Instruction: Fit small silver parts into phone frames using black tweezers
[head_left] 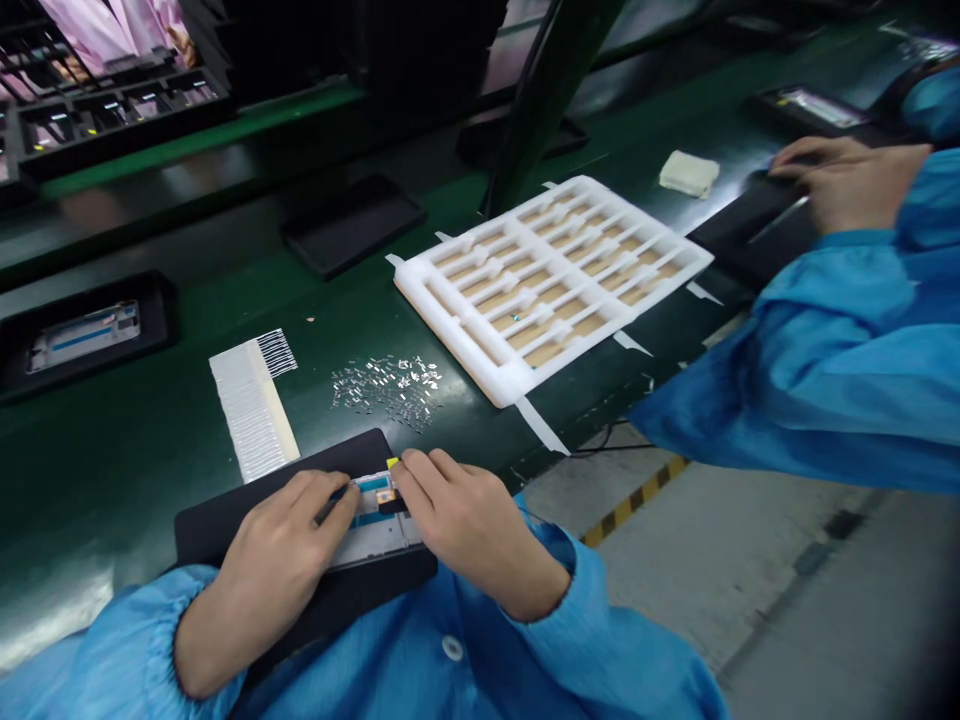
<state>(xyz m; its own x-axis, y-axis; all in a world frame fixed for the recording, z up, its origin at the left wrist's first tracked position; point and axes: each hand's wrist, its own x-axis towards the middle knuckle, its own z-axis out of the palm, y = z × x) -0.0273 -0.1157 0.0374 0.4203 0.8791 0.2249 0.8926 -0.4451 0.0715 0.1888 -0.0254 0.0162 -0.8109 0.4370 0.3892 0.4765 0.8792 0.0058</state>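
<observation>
A silver phone frame (375, 538) with blue strips lies in a black tray (225, 520) at the table's near edge. My left hand (281, 540) grips its left end, with thumb and forefinger pinched together at the upper edge. My right hand (469, 520) closes over the frame's right end, fingers curled down. A small black and orange part (387, 498) sits on the frame beside those fingers, and a yellow tab (392, 463) shows at their tips. What lies under the right fingertips is hidden.
Behind the tray lie small metal pieces (390, 388) and a white strip sheet (251, 410). A white foam tray (517, 385) is taped down to the right. Another black tray (161, 310) holds a phone frame. At right, a co-worker's hand (855, 180) works near a folded cloth (688, 174).
</observation>
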